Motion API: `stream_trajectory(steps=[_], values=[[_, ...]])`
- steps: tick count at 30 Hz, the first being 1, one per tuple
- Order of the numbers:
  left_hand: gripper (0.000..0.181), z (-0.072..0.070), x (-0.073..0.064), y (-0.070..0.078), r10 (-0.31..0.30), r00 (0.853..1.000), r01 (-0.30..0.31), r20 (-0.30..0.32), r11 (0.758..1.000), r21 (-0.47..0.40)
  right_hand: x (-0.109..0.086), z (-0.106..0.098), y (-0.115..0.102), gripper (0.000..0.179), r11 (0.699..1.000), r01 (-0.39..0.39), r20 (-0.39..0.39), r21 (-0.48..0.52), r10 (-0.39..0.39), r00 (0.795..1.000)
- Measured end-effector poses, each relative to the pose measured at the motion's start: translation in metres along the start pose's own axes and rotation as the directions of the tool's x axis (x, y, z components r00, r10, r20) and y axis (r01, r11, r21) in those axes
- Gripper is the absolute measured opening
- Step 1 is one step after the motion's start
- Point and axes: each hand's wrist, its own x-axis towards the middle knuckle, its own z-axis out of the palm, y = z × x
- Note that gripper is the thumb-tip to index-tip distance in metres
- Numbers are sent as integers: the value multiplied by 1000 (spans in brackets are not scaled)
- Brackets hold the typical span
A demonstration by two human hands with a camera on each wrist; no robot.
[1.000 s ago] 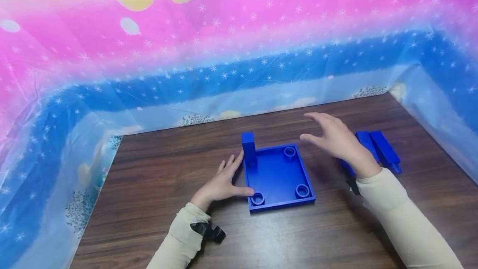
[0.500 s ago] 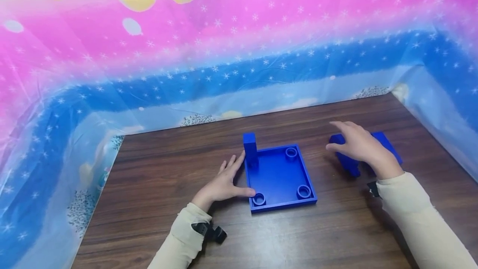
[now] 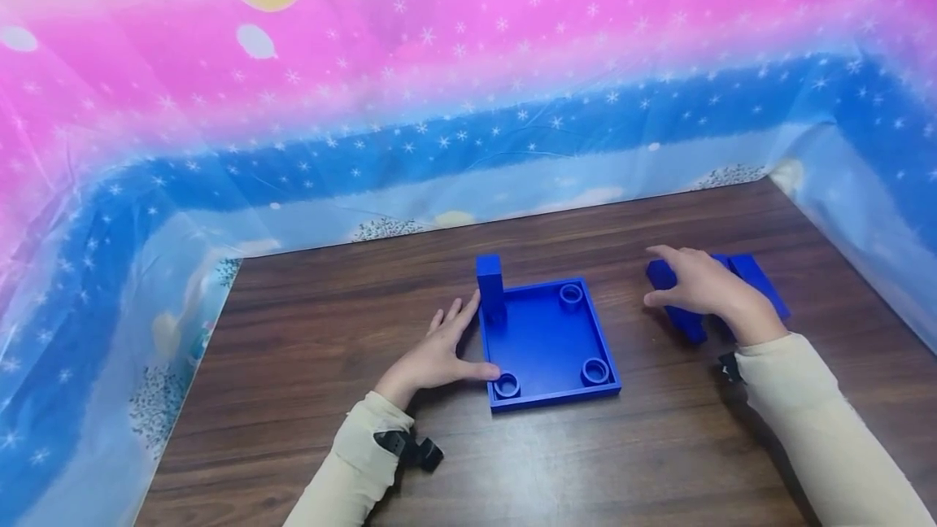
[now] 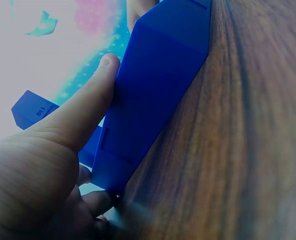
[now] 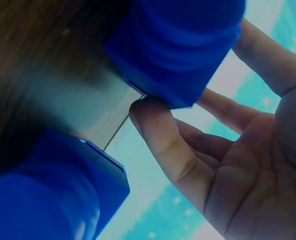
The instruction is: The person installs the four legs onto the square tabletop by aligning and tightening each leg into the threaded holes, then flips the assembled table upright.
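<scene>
Steadying the square tray, the left hand lies spread; the right hand, grip unclear, seems to be collecting a pegged block, needing firm pinching.

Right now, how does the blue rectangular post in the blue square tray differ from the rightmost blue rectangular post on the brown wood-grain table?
The tray post stands upright; the rightmost post lies on its side. The tray post is alone in the far-left corner of the tray; the rightmost post lies near other blue pieces on the table. Both are blue, elongated and flat-sided.
</scene>
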Motion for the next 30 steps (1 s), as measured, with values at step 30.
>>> stream_trajectory(steps=[30], values=[[115,1,3,-3,-8,1000,8,-2,1000,5,0,4,2,68,999,18,84,40,-22,996]])
